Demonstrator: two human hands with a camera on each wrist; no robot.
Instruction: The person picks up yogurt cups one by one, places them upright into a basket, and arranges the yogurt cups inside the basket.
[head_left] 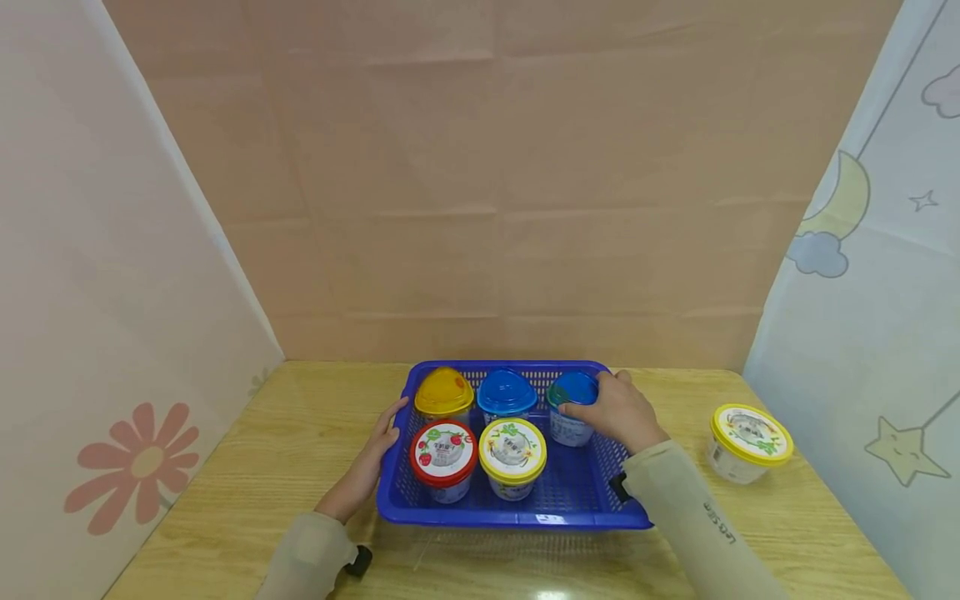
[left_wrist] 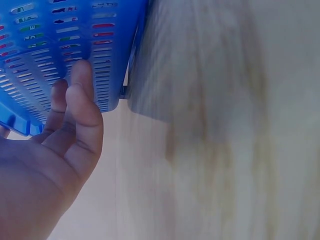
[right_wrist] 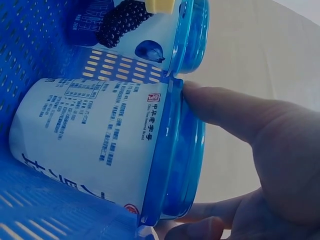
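Note:
My right hand [head_left: 618, 410] grips the blue lid of a paper tub [head_left: 572, 425] in the basket's back right part. In the right wrist view, the thumb presses one side of this tub's lid [right_wrist: 175, 155] and the fingers lie at the other. The tub has a white printed side. At the left end of the blue plastic basket [head_left: 585, 520], my left hand [head_left: 369, 467] touches the rim. Its bent fingers [left_wrist: 85, 112] rest against the slotted outer wall in the left wrist view, without hooking round it.
Inside the basket stand a yellow domed-lid tub [head_left: 444, 392], another blue-lidded tub [head_left: 507, 393], a red-rimmed tub [head_left: 444, 454] and a yellow-rimmed tub [head_left: 513, 454]. One more yellow-rimmed tub [head_left: 750, 437] stands on the wooden table [head_left: 285, 467] to the right. A brown wall [head_left: 495, 208] rises behind.

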